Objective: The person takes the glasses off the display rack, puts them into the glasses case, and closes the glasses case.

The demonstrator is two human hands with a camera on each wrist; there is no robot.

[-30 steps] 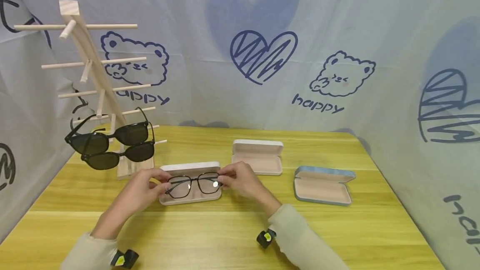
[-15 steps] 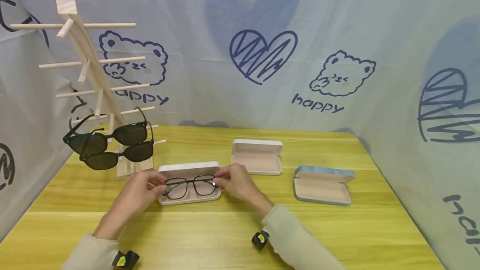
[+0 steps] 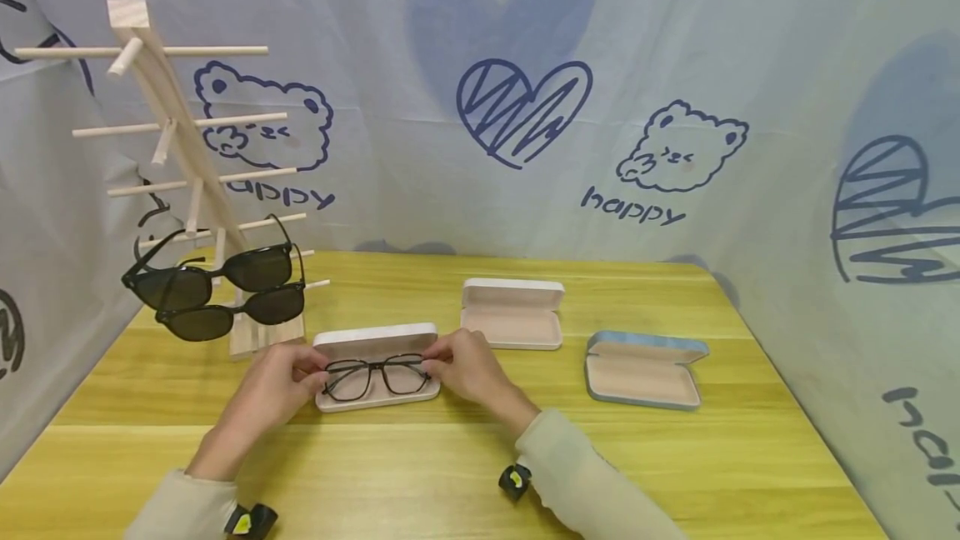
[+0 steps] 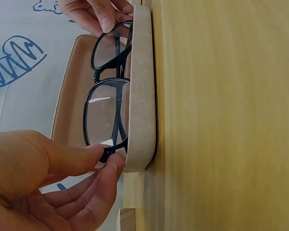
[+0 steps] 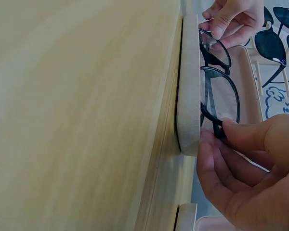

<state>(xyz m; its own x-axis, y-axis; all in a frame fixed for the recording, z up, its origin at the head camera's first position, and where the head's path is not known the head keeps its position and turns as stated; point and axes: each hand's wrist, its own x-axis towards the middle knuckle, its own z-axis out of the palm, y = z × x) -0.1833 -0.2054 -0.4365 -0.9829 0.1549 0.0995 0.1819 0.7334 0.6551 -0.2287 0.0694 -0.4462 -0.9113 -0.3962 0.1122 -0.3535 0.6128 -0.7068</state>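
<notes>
A pair of black-framed eyeglasses (image 3: pixel 377 367) with clear lenses and folded temples lies partly inside an open white glasses case (image 3: pixel 375 332). At the frame's left end my left hand (image 3: pixel 279 382) pinches it between thumb and fingers. My right hand (image 3: pixel 471 367) pinches the opposite end the same way. In the left wrist view the eyeglasses (image 4: pixel 106 103) sit low behind the case's front wall (image 4: pixel 143 96), which hides their lower part. Whether they touch the case's floor, I cannot tell.
A wooden display stand (image 3: pixel 183 140) with pegs rises at the left, bearing two pairs of black sunglasses (image 3: pixel 217 290). Farther back stands another open white case (image 3: pixel 512 315). An open blue case (image 3: pixel 643 371) is on the table's right side. A printed cloth (image 3: pixel 420 190) hangs behind.
Both hands have lowered the eyeglasses slightly into the case, and the right hand has shifted a little to the left. The other cases and the sunglasses have stayed put.
</notes>
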